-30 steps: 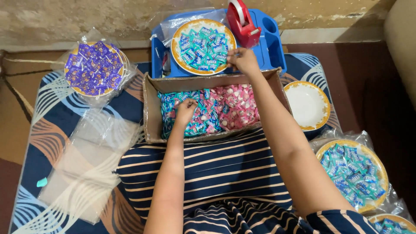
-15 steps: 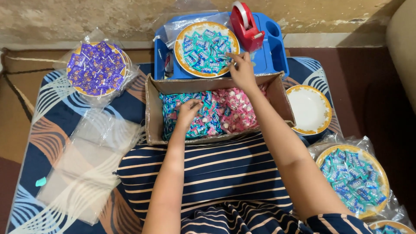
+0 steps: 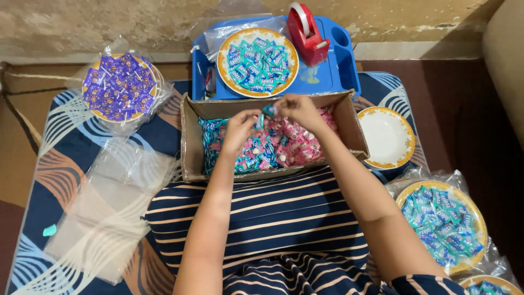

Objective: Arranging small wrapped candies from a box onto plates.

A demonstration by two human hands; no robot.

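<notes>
A cardboard box [image 3: 192,147] on my lap holds several teal and pink wrapped candies [image 3: 284,147]. Both hands hover over its middle. My right hand [image 3: 297,109] pinches a small teal candy [image 3: 268,111] between thumb and fingers. My left hand [image 3: 240,127] is just beside it, fingers curled around a few teal candies. Behind the box a blue tray [image 3: 338,71] carries a gold-rimmed plate of teal candies [image 3: 257,63] and a red tape dispenser [image 3: 305,33].
A wrapped plate of purple candies [image 3: 120,87] lies at the far left. Clear plastic bags [image 3: 103,213] are spread on the left. An empty white plate [image 3: 388,136] sits right of the box, a wrapped plate of teal candies [image 3: 442,224] at the lower right.
My right hand has drawn back from the plate on the blue tray to above the box with a teal candy. My left hand has lifted from the candies to meet it.
</notes>
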